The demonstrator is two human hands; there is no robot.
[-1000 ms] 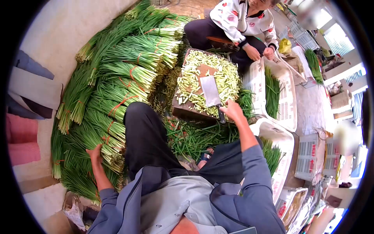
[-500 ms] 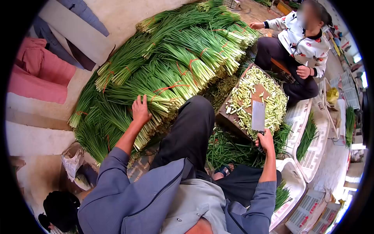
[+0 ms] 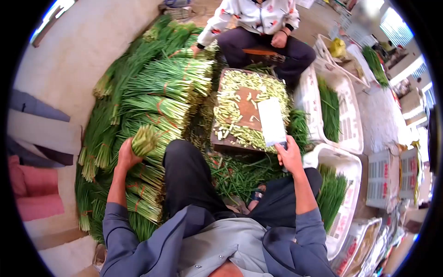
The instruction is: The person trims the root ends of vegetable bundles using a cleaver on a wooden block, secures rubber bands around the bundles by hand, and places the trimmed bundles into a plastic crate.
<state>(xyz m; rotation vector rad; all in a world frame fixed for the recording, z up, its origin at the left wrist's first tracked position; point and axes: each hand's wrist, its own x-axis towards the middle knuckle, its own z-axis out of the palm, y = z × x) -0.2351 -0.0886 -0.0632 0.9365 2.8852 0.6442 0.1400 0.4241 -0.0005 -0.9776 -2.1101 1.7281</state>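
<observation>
My left hand [image 3: 128, 154] is closed around a bundle of garlic chives [image 3: 145, 140], its pale cut ends turned toward me. It is over the big heap of chive bundles [image 3: 157, 87] tied with red bands. In my right hand [image 3: 290, 156] is a cleaver [image 3: 272, 121], gripped by its handle, the bright blade lying over the near right part of the chopping block [image 3: 249, 109]. Pale chopped stem pieces [image 3: 230, 117] are scattered around the block's bare middle.
Across the block sits a person [image 3: 258, 27], one hand [image 3: 197, 49] at the heap. White plastic baskets [image 3: 354, 184] holding green chives stand on the right. Loose green leaves [image 3: 240, 177] cover the floor below the block, near my foot.
My left hand has lifted a chive bundle off the heap, where before it only rested. My view has turned right, bringing the block nearer the middle. The cleaver stays over the block.
</observation>
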